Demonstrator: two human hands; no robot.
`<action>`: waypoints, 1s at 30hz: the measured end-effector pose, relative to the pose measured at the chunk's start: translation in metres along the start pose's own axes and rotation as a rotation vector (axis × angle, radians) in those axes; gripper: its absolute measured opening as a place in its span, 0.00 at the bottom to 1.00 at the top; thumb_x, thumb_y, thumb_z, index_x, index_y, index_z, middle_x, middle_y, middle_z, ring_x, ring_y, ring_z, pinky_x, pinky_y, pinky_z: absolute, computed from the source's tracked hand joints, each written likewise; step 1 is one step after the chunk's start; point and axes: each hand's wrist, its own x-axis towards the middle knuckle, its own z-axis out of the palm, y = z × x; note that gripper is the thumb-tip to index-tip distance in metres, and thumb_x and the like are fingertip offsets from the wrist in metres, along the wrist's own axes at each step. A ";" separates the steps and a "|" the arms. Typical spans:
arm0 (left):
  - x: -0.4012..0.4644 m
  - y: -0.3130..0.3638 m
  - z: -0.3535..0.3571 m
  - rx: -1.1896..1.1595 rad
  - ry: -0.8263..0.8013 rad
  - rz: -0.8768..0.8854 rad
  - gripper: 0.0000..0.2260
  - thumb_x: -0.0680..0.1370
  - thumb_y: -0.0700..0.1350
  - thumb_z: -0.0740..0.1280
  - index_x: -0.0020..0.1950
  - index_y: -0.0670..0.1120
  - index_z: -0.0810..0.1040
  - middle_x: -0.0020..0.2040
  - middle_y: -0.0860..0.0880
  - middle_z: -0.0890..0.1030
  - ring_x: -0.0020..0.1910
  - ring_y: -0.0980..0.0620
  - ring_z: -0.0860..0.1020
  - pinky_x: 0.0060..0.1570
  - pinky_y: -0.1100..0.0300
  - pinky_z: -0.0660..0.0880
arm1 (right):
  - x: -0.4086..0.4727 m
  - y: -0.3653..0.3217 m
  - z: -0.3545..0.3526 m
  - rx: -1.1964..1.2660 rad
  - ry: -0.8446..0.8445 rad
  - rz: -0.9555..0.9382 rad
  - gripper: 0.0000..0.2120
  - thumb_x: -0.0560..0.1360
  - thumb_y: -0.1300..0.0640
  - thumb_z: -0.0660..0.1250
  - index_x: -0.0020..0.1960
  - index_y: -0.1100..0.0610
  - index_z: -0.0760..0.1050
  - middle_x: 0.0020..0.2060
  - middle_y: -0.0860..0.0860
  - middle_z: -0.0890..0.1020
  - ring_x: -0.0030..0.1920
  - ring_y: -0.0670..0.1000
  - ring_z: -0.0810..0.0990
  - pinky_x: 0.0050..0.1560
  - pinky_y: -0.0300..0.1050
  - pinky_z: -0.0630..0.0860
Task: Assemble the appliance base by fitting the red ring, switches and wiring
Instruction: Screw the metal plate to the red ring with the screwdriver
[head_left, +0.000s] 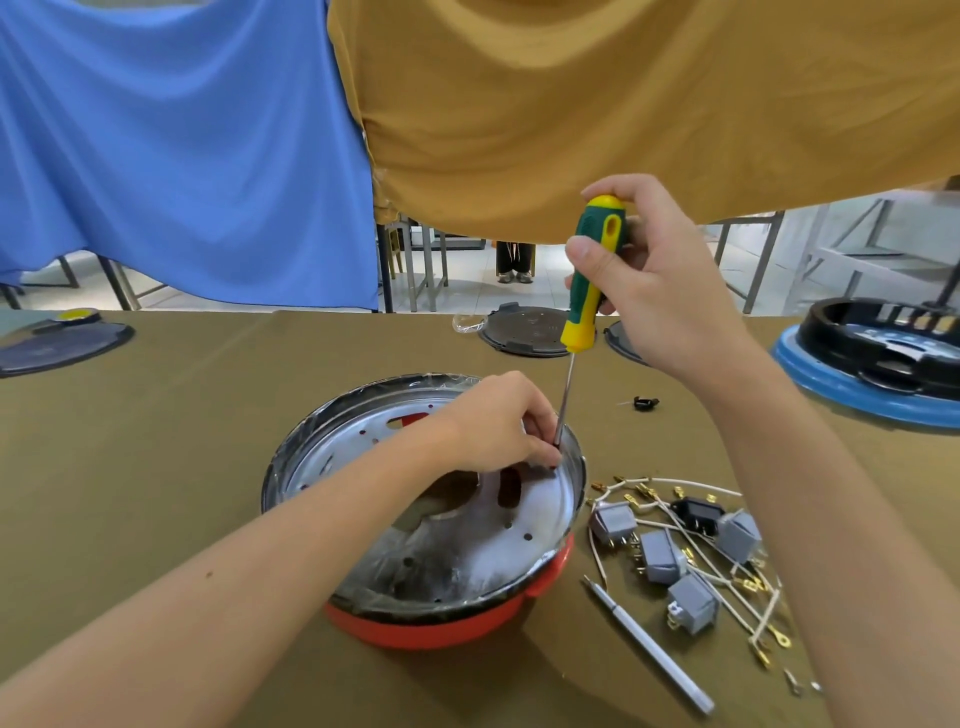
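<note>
The round metal appliance base (457, 551) sits on the olive table with the red ring (447, 626) around its lower edge. My right hand (654, 280) grips a green and yellow screwdriver (589, 280) upright, its tip down at the base's far right rim. My left hand (498, 426) rests inside the base, its fingertips pinching something small at the screwdriver tip; what it is stays hidden. Several grey switches (660, 556) with white wiring (727, 587) and brass terminals lie to the right of the base.
A thin silver tool (649, 644) lies in front of the switches. A small black part (645, 402) sits behind the base. Dark round plates (524, 330) lie at the far edge, another black base on a blue disc (878, 358) at right, a dark lid (57, 345) at left.
</note>
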 end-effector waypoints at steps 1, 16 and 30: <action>-0.001 0.000 0.000 -0.005 -0.007 -0.003 0.04 0.75 0.47 0.75 0.42 0.47 0.85 0.37 0.54 0.83 0.32 0.63 0.76 0.36 0.69 0.71 | 0.000 0.000 0.000 0.000 0.000 -0.001 0.13 0.80 0.55 0.65 0.64 0.49 0.69 0.48 0.58 0.78 0.49 0.60 0.80 0.47 0.53 0.80; -0.007 -0.004 0.000 -0.188 -0.044 -0.055 0.03 0.74 0.46 0.76 0.43 0.48 0.86 0.38 0.55 0.84 0.35 0.61 0.79 0.46 0.60 0.78 | 0.001 0.000 0.001 -0.038 0.017 -0.003 0.14 0.80 0.54 0.66 0.64 0.50 0.69 0.46 0.55 0.77 0.47 0.57 0.79 0.43 0.46 0.80; -0.006 -0.003 -0.004 -0.298 -0.107 -0.139 0.02 0.75 0.45 0.75 0.44 0.50 0.88 0.40 0.51 0.86 0.39 0.56 0.80 0.51 0.55 0.80 | 0.001 0.003 0.005 -0.044 0.100 0.041 0.15 0.79 0.51 0.68 0.64 0.48 0.71 0.42 0.46 0.75 0.46 0.58 0.79 0.45 0.58 0.81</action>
